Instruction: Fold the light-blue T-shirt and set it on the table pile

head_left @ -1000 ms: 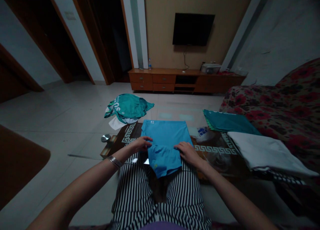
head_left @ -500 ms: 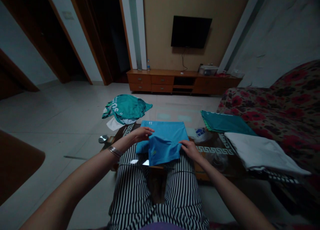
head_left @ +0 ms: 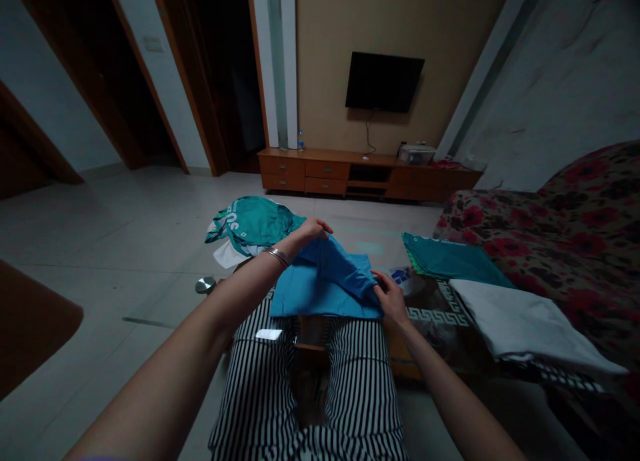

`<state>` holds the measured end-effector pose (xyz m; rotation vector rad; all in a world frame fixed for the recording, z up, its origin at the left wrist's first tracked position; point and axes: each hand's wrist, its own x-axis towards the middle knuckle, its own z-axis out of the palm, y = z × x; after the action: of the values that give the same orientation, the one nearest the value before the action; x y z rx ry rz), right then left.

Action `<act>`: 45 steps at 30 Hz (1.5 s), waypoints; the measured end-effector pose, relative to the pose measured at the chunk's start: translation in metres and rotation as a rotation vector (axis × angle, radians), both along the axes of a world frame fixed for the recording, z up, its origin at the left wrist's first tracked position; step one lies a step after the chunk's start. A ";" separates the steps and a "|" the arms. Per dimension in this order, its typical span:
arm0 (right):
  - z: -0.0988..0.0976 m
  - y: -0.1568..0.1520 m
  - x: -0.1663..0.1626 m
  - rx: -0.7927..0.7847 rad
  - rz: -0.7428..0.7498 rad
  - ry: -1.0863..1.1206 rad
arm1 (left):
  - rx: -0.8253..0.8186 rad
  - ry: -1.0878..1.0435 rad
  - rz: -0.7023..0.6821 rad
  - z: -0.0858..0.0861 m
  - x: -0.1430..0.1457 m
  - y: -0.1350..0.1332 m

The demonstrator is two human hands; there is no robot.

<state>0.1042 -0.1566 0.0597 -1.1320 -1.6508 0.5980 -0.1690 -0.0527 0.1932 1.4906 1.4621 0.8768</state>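
A blue garment [head_left: 320,291] lies on the glass-topped coffee table [head_left: 435,316] just beyond my knees, its far part bunched up and its near edge straight. My left hand [head_left: 315,230] reaches over its far side, fingers closed on the raised fabric. At the right edge, my right hand [head_left: 391,298] pinches the cloth between thumb and fingers. Part of the garment's left side is hidden behind my left forearm.
A loose heap of teal garments [head_left: 260,221] lies at the table's far left. A folded teal garment [head_left: 455,257] and a folded white garment [head_left: 530,317] sit on the right, by the flowered sofa [head_left: 500,214]. A round metal object [head_left: 205,285] is at the left edge.
My left hand has moved away from me and slightly right, carrying the garment's near flap over toward the far side. My right hand stays at the right edge. The small white print is covered.
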 end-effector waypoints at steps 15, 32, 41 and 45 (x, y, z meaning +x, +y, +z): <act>-0.004 -0.009 0.000 0.341 0.004 -0.446 | 0.115 -0.022 -0.005 -0.012 0.014 0.001; -0.031 -0.075 -0.003 0.457 0.368 -0.749 | 0.133 0.161 -0.070 -0.117 -0.093 -0.149; -0.023 -0.083 0.008 0.258 0.438 -0.700 | 0.006 0.047 0.110 -0.137 -0.104 -0.150; -0.024 -0.078 0.013 0.219 0.354 -0.606 | -0.021 0.229 0.266 -0.134 -0.107 -0.120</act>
<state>0.1172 -0.2342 0.0360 -0.9103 -2.4051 0.2848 -0.2761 -0.1729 0.0589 1.4384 1.8648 0.8646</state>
